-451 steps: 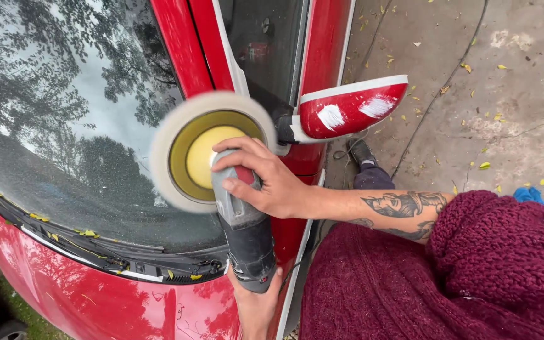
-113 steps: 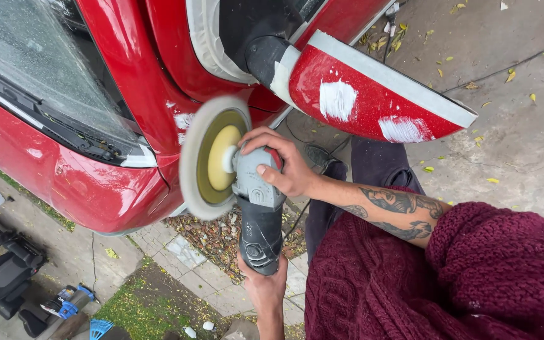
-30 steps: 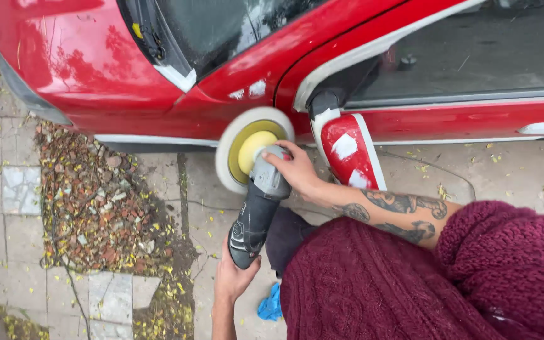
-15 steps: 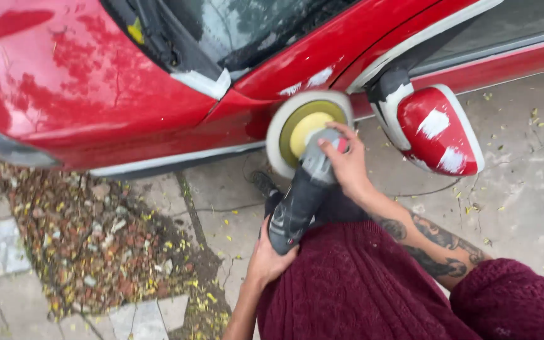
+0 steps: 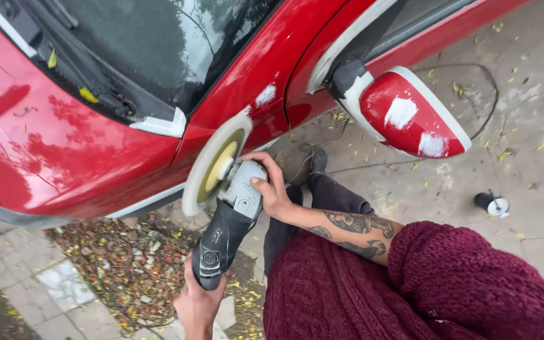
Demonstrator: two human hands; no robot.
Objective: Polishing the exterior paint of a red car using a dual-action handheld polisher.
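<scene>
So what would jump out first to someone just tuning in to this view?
The glossy red car fills the upper left. A power polisher has its pale round pad against the fender, with the right hand on its head and the left hand on its rear grip. At upper right, the red side mirror carries white smears.

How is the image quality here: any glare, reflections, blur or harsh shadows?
Head view: soft, even daylight, no hard shadows; tree reflections wash over the windshield and glossy red fender; polisher, right hand and left hand are sharp; slight wide-angle tilt.
</scene>
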